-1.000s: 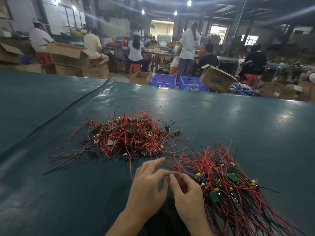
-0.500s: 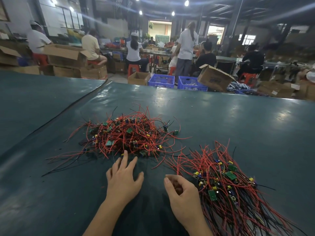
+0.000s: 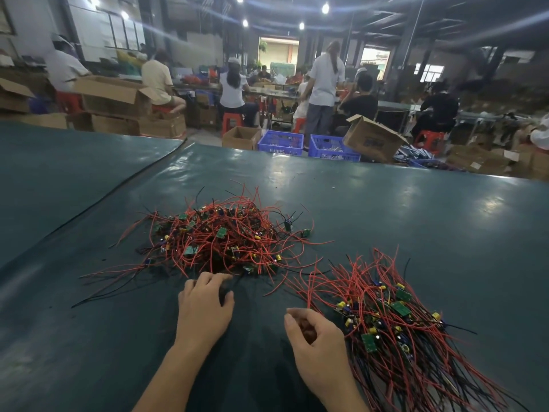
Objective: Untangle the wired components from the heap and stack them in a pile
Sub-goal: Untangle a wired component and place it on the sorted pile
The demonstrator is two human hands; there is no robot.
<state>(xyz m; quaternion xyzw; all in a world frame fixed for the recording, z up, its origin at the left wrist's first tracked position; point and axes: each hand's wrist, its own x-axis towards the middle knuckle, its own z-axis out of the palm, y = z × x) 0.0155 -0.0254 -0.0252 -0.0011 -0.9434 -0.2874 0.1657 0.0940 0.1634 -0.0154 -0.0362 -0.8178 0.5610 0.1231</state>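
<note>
- My left hand (image 3: 205,307) lies flat and spread on the table (image 3: 416,209). Its fingertips (image 3: 208,278) are at the near rim of the heap (image 3: 219,239), which sits at my twelve o'clock. I keep it open and unclenched, because I mean to feel for one loose lead, not grab a fistful.
- I cannot tell whether a fingertip already touches a red wire; the tips and the strands run together there.
- My right hand (image 3: 316,337) rests loosely curled with nothing visible in it. It is just beside the pile (image 3: 395,319) at its three o'clock, so it can receive whatever comes free.
- In the pile the wires fan out roughly one way, towards five o'clock, with the small green boards gathered near the middle. That should keep them from knotting again.
- The heap and the pile lie apart with bare table between them, so sorted and unsorted do not mix.
- Next, I judge, a slow pull from the heap's near edge; a quick tug would drag neighbours along.
</note>
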